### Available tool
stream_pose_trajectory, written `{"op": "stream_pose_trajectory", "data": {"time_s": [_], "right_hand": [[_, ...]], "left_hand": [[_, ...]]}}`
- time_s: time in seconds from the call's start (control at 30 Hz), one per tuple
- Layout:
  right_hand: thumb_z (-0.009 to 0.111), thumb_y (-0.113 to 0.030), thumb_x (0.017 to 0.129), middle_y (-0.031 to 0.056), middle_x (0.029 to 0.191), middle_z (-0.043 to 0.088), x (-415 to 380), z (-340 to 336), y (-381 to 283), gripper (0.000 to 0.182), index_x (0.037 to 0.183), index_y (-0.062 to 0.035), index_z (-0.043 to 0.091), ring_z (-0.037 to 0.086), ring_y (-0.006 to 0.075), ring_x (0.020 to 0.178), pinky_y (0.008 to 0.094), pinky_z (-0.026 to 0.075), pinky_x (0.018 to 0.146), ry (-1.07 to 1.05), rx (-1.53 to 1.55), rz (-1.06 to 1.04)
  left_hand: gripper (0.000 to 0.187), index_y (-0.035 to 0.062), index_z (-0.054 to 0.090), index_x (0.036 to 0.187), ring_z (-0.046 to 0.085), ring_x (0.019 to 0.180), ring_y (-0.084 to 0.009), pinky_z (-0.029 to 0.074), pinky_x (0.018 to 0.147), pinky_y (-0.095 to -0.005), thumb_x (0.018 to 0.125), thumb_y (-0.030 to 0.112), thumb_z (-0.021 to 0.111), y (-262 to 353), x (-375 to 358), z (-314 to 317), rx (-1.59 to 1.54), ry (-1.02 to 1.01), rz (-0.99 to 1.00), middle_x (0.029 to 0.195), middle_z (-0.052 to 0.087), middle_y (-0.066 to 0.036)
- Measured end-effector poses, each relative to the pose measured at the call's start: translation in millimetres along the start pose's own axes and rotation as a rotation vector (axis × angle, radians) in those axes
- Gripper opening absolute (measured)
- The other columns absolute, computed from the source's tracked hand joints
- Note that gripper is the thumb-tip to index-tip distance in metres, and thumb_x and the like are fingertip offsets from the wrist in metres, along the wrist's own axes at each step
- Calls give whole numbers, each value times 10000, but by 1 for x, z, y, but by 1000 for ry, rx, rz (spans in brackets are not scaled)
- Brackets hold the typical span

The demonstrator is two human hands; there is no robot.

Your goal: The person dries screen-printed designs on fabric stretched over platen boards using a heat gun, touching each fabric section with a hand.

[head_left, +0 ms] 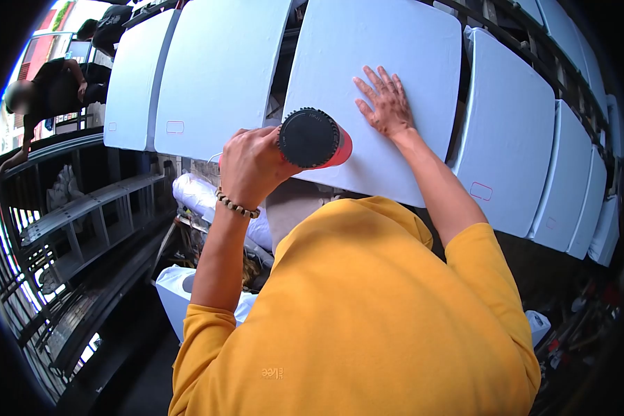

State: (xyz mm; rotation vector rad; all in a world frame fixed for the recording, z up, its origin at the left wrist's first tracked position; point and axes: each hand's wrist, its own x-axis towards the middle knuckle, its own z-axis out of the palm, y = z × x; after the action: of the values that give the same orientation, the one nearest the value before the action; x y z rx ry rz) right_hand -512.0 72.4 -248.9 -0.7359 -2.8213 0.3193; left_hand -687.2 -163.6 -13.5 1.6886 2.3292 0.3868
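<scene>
My left hand (249,165), with a beaded bracelet at the wrist, is closed around what looks like a red heat gun (309,139). Its round black ridged end faces up toward me, and its handle is mostly hidden in my fist. It is held above the near left part of a large white panel (319,62) with a smooth covered surface. On that same panel, right of the heat gun, my right hand (390,107) lies flat with the fingers spread.
More white panels stand in a row to the left (215,62) and right (503,132), some with small red outlined marks. A metal ladder (93,208) lies at left, near a person in dark clothes (59,87). A plastic-wrapped roll (200,196) sits below the panels.
</scene>
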Motion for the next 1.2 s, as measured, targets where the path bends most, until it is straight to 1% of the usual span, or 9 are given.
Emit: {"op": "stream_pose_trajectory", "data": {"time_s": [0.13,0.43,0.47,0.57,0.7,0.9,1.0,1.1,1.2], "right_hand": [[509,-492,1079,17,1724,356,-1,-2,-1,552,1594,-293,502,262,305,1612,534,164,1330,2,7,-5],[474,-502,1089,20,1737,330,1,0,-2,561,1607,-287,483,239,304,1620,533,144,1335,-22,-4,9],[470,-502,1090,19,1739,326,1,-1,-2,561,1608,-287,482,235,303,1622,533,141,1336,-29,-4,11],[460,-504,1093,18,1745,310,0,-2,-3,563,1611,-285,477,225,301,1625,532,136,1338,-42,-15,13],[450,-502,1096,15,1751,292,0,-1,-2,568,1621,-287,458,216,298,1628,532,135,1338,-38,-22,8],[449,-483,1098,17,1749,295,-1,-2,-3,561,1625,-290,446,220,294,1628,532,135,1338,-41,-29,14],[461,-470,1097,20,1746,301,-2,-1,-7,551,1617,-288,457,224,297,1626,537,139,1336,-18,-40,25],[469,-457,1098,26,1742,311,-1,0,-11,541,1609,-280,468,231,305,1623,543,149,1330,-15,-60,55],[473,-458,1096,35,1735,326,-1,3,-11,540,1603,-270,479,243,313,1618,548,157,1324,22,-67,41]], "left_hand": [[365,116,712,843,728,810,-302,547,794,-454,720,401,903,-3,-13,-3,14,-32,32,810,736,-45],[396,108,762,871,727,752,-329,575,739,-450,698,421,933,-36,-38,-25,101,8,-106,837,751,-80],[404,103,759,871,729,749,-329,576,727,-449,698,421,938,-42,-40,-25,102,52,-103,824,747,-84],[409,100,756,873,730,755,-332,576,718,-449,706,427,937,-48,-44,-33,91,32,-162,810,743,-82],[392,105,756,880,724,724,-324,570,695,-434,744,434,920,-56,-44,-35,165,93,-34,799,739,-80],[367,131,769,888,724,732,-321,561,689,-439,759,445,910,-54,-30,-32,57,69,-68,816,748,-63],[372,140,775,879,728,726,-317,561,671,-437,760,467,909,-57,-24,-19,78,152,-108,822,750,-53],[394,95,794,905,743,679,-310,567,606,-422,731,408,958,-46,-15,-22,0,118,-73,756,743,-116],[399,93,793,904,742,685,-324,565,605,-424,734,416,955,-37,-13,-13,-40,132,-66,780,748,-110]]}}
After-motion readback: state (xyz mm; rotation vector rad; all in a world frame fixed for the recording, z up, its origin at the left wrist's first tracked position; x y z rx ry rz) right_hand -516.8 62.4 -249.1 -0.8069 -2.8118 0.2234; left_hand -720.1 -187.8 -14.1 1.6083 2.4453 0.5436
